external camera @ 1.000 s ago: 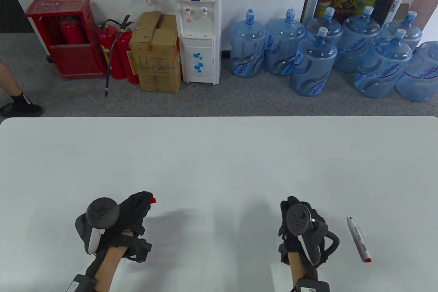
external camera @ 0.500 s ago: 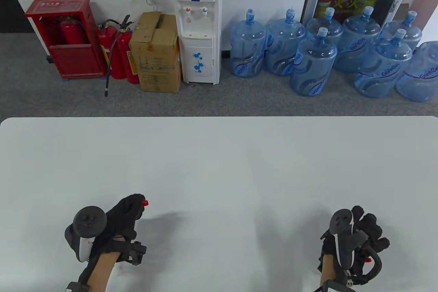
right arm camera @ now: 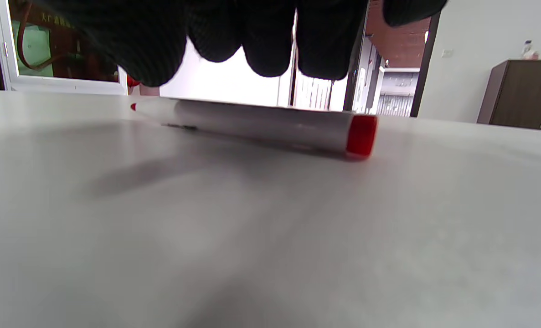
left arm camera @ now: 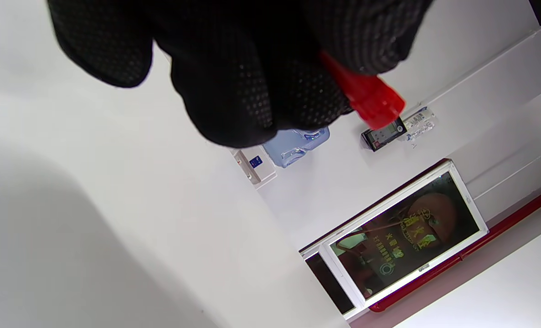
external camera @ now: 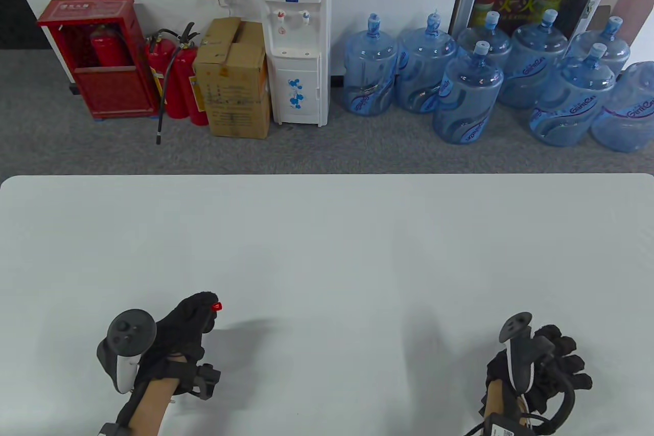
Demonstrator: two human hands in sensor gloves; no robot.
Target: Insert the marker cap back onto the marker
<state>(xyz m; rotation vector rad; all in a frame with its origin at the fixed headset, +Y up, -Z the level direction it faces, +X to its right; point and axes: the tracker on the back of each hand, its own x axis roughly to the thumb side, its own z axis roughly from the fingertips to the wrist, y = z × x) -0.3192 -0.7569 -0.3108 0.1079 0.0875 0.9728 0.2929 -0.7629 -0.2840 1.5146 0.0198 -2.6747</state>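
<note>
Left hand (external camera: pixel 191 316) pinches the red cap (left arm camera: pixel 370 98), open end hidden, raised off the table (external camera: pixel 327 231). Over to the right hand (external camera: pixel 554 362): fingers (right arm camera: pixel 270 41) hover uncurled above the marker (right arm camera: pixel 261 123), not gripping. Best grab mid-barrel, leaving the red tip clear.

On the flat white table (external camera: pixel 327 231), the left gloved hand (external camera: pixel 186 321) is sitting near the front edge on the left side, and the right gloved hand (external camera: pixel 554 362) is sitting well apart from it on the right. A small red plastic marker cap (external camera: pixel 217 306) is sticking out from the left hand's fingers (left arm camera: pixel 252 82), toward the table's middle. The white cylindrical marker (right arm camera: pixel 261 123) is lying flat on the table directly under the right hand's fingertips (right arm camera: pixel 270 50).
</note>
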